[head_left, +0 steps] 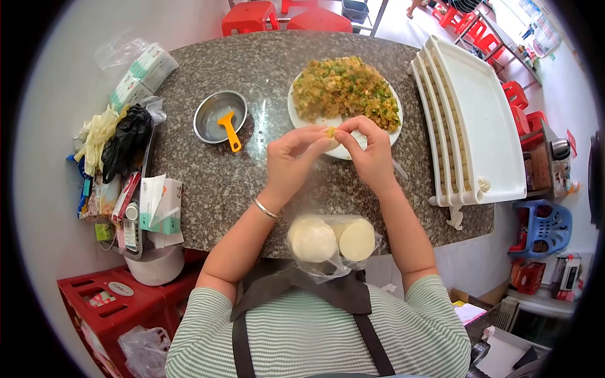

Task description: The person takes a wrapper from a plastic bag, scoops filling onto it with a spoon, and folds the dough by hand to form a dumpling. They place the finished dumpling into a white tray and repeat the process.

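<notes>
Both hands meet over the front rim of a white plate (295,112). My left hand (295,156) and my right hand (367,151) pinch a small, pale dumpling (331,132) between their fingertips, with yellowish filling showing at its top. On the plate is a large heap of chopped filling (343,88), orange-brown with green bits. Closer to my body, two stacks of round dumpling wrappers (313,240) sit in a clear plastic bag (334,268) at the table's near edge.
A metal bowl (203,121) with an orange-handled scraper (230,131) stands left on the granite table (265,50). Stacked white trays (485,126) holding rows of pale pieces fill the right side. Tissue packs (144,72), bags and boxes crowd the left edge.
</notes>
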`<action>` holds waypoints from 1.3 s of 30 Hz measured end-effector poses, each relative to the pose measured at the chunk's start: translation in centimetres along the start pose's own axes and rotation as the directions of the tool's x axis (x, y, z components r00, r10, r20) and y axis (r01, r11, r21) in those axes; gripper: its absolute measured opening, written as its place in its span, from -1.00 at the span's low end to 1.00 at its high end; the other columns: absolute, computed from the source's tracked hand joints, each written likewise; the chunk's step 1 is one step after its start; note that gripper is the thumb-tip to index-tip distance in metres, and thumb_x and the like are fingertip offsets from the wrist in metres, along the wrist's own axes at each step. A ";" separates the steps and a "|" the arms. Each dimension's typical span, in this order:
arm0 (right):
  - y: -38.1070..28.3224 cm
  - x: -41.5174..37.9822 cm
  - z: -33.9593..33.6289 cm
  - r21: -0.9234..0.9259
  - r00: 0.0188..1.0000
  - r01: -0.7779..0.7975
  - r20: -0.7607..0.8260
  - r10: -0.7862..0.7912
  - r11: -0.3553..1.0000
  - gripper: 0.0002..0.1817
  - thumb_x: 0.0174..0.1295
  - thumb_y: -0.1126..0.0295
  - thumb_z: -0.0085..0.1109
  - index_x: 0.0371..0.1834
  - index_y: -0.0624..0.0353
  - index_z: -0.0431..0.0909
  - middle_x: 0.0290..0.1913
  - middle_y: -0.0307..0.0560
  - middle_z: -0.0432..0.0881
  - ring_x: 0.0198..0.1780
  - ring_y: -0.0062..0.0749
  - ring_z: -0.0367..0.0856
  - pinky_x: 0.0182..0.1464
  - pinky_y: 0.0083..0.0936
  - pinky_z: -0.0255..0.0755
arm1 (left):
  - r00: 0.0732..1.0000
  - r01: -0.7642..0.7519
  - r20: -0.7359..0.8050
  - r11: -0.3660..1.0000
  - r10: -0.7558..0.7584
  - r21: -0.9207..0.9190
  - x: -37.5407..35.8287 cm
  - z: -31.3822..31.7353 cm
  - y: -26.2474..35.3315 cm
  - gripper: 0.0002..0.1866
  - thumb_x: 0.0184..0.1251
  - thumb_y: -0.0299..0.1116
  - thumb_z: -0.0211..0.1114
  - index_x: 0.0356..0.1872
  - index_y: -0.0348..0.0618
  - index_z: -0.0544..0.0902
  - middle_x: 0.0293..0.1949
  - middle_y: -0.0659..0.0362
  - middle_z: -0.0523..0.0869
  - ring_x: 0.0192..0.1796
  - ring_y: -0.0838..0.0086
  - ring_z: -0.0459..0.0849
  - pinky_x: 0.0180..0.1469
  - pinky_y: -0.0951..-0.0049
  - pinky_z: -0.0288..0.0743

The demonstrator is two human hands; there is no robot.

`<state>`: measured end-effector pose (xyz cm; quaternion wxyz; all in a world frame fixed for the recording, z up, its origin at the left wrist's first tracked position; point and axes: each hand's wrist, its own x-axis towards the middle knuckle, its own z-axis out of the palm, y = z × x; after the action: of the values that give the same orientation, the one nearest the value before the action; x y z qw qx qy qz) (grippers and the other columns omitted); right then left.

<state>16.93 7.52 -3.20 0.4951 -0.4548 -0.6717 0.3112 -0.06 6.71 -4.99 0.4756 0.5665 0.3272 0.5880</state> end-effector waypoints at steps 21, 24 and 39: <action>0.8 -0.2 -1.0 0.009 0.996 -0.035 0.082 0.034 0.999 -0.87 0.25 0.42 0.26 -0.30 0.29 0.61 -0.29 -0.19 0.64 -0.19 -0.53 0.55 -0.10 -0.56 0.40 | 0.998 0.029 0.049 0.999 -0.030 0.032 -0.1 0.0 -0.9 -0.82 0.27 -0.53 0.35 -0.13 -0.33 0.71 -0.04 0.03 0.73 -0.05 0.46 0.72 -0.01 0.48 0.62; 0.5 -0.3 -0.7 -0.045 0.999 0.038 0.039 -0.036 0.998 -0.88 0.25 0.44 0.26 -0.31 0.31 0.61 -0.30 -0.17 0.63 -0.20 -0.52 0.55 -0.11 -0.54 0.40 | 0.983 0.181 -0.026 0.982 -0.180 0.052 -0.1 0.2 -0.1 -0.81 0.25 -0.51 0.38 -0.13 -0.33 0.69 -0.06 0.03 0.74 -0.05 0.46 0.72 -0.04 0.50 0.62; 0.3 -0.2 -0.9 -0.035 0.999 -0.045 0.012 0.045 0.998 -0.88 0.27 0.44 0.25 -0.30 0.29 0.60 -0.29 -0.16 0.62 -0.19 -0.50 0.56 -0.08 -0.54 0.41 | 0.989 0.139 0.037 0.989 -0.141 0.053 0.3 0.2 -0.4 -0.83 0.23 -0.53 0.38 -0.16 -0.33 0.73 -0.01 0.03 0.72 -0.02 0.44 0.69 0.05 0.47 0.58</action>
<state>17.94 7.45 -3.27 0.4755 -0.4764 -0.6698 0.3135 0.25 7.08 -5.25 0.5080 0.5657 0.3712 0.5330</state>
